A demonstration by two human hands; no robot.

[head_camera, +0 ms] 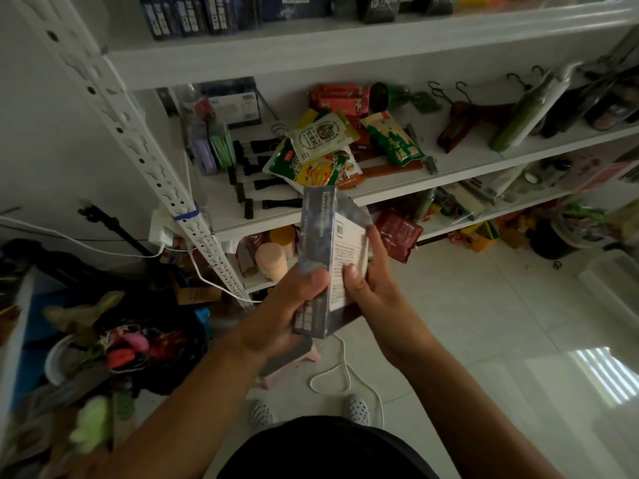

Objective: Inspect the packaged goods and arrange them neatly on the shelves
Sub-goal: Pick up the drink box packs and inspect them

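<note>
Left hand (292,307) and right hand (371,288) clasp the dark package (332,250) at frame centre, its long axis pointing up-frame at the middle shelf (449,179) I judge nearest.

A white cable (313,382) loops over the pale tiled floor (484,340) beside a pink stool (294,354), near centre. At left, a black tripod (110,226) stands by the wall; a white plastic bin (612,281) sits far right.
</note>
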